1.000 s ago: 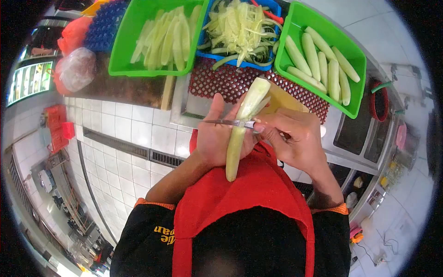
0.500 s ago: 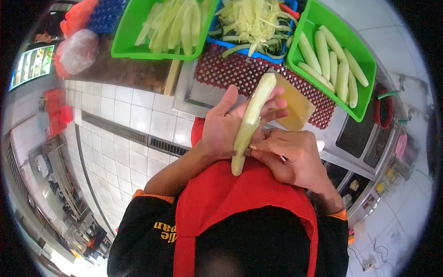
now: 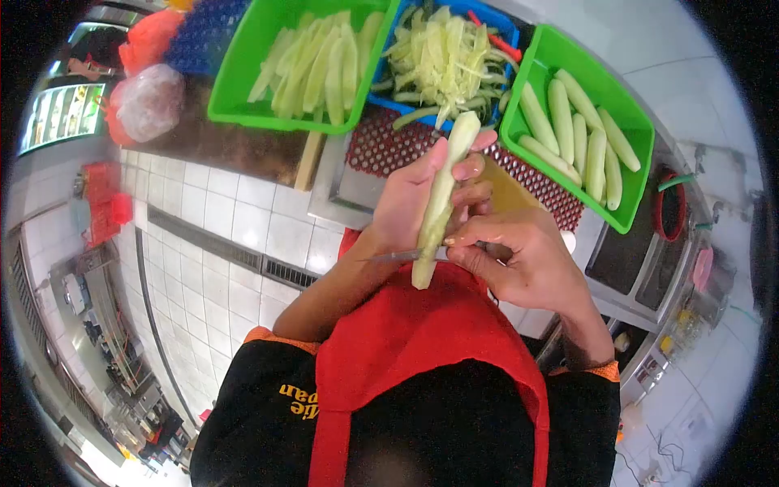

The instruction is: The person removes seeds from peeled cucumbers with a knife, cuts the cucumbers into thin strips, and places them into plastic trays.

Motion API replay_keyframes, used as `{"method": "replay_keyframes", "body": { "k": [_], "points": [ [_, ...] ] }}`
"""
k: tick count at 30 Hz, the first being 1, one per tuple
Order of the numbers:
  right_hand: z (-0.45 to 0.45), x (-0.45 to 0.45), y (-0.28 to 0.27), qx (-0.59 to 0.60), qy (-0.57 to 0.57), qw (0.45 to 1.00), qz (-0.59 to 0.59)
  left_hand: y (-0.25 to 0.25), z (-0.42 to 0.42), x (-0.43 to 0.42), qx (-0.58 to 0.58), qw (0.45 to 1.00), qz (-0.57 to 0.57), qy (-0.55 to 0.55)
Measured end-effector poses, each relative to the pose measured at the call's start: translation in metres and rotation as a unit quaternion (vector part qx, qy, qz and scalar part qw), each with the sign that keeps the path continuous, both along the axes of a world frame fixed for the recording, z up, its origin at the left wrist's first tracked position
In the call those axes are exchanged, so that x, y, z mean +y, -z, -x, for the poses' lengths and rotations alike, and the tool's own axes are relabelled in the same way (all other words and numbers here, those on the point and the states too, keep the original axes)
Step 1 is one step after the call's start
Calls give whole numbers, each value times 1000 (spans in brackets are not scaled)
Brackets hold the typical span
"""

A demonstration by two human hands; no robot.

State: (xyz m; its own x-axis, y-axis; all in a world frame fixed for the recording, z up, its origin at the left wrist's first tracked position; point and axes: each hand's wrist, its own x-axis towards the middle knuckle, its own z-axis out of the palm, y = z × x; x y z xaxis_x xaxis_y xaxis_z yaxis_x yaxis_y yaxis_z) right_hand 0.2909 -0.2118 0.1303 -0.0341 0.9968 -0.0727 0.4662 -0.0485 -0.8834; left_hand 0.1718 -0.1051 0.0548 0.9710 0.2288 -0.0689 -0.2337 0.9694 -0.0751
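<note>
A peeled cucumber [image 3: 442, 195] rests lengthwise across the palm of my left hand [image 3: 406, 191], whose fingers curl round its far side. The cucumber's tip points away from me, with its near end over my red apron [image 3: 422, 325]. My right hand [image 3: 519, 256] is closed by that near end, pinching a knife; its thin blade [image 3: 393, 256] lies crosswise at the cucumber. The knife's handle is mostly hidden in my fingers. Beyond my hands stands a blue crate [image 3: 381, 99] heaped with pale cucumber strips [image 3: 442, 57] and green peel.
A green crate [image 3: 284, 123] at the left holds lengthwise cucumber pieces. Another green crate [image 3: 629, 130] at the right holds several whole peeled cucumbers [image 3: 595, 162]. A yellowish board [image 3: 519, 191] lies on a red perforated mat [image 3: 381, 142]. A red-handled item [image 3: 499, 40] sits in the blue crate.
My right hand has risen slightly, and the knife blade now shows across the cucumber's near end. The left fingers have curled in more. The view has shifted a little.
</note>
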Motion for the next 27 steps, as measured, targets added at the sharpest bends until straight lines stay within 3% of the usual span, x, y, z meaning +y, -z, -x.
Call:
{"method": "replay_keyframes", "body": {
  "k": [6, 11, 16, 19, 21, 23, 25, 27],
  "points": [
    [-27, 23, 3, 10, 33, 999, -30, 0, -30, 35, -3, 1000, -11, -17],
    [-56, 49, 5, 10, 59, 997, -40, 0, -66, 67, 89, 994, -50, -40],
    [-86, 81, 21, 26, 68, 997, -21, 15, -107, 123, 83, 994, -76, 15],
    [-90, 87, 24, 20, 46, 999, -11, 26, -125, 147, 108, 989, -97, -31],
    [-92, 92, 42, 64, 74, 995, -20, 38, -131, 166, 53, 995, -80, -17],
    [-95, 98, 52, 126, 96, 987, -30, 39, -138, 182, 107, 985, -133, -18],
    [-105, 115, 59, 140, 238, 959, -67, 49, -143, 195, 105, 981, -161, 4],
    [-117, 125, 57, 130, 255, 957, -52, 35, -146, 197, 245, 935, -251, -50]
  ]
}}
